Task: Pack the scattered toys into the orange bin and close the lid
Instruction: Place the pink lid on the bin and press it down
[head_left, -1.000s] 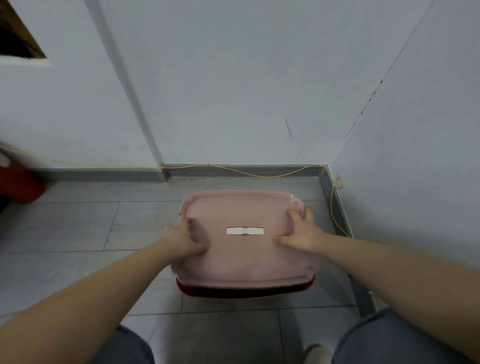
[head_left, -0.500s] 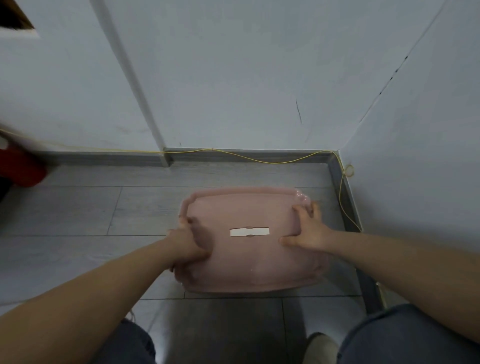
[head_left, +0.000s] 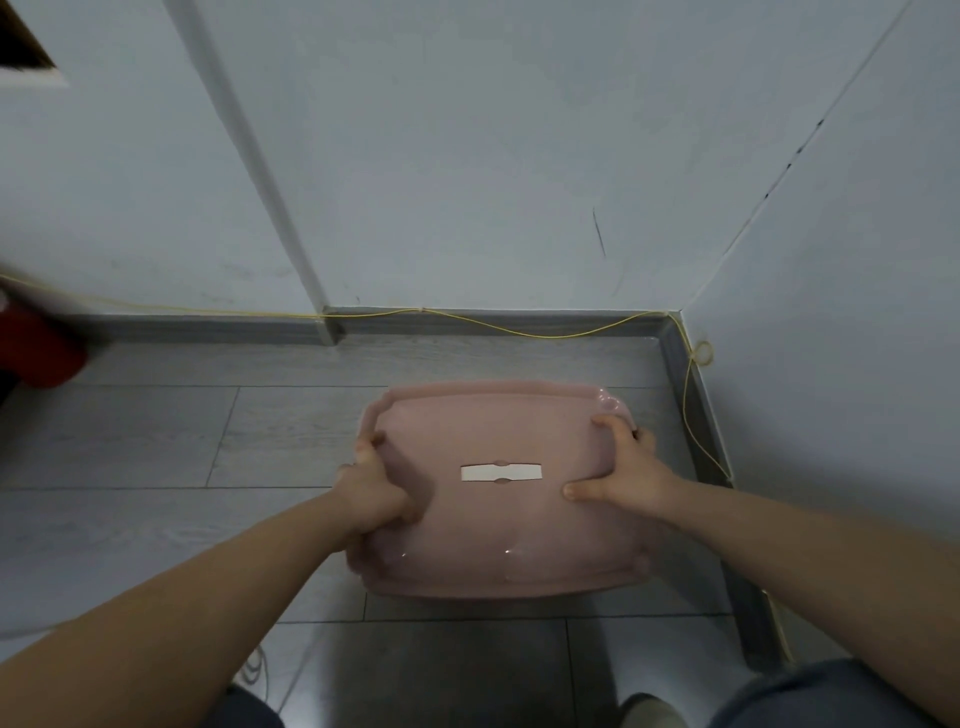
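Note:
A pale pink lid (head_left: 498, 535) with a white label (head_left: 501, 473) at its middle lies flat over the bin on the grey floor, near the room's corner. The lid hides the bin's orange body and anything inside it. My left hand (head_left: 374, 488) grips the lid's left rim, fingers curled round the edge and thumb on top. My right hand (head_left: 623, 470) holds the right rim, thumb and forefinger spread on the top and the other fingers over the edge. No toys show on the floor.
Walls meet just behind and to the right of the bin, with a grey baseboard (head_left: 696, 415) close to its right side. A yellow cord (head_left: 519, 328) runs along the baseboard. A red object (head_left: 36, 348) sits at the far left. My knees and a shoe (head_left: 649, 712) are at the bottom.
One second ago a dark red strip of the bin showed under the lid's front edge; the lid now covers it. Both hands kept their hold on the two sides.

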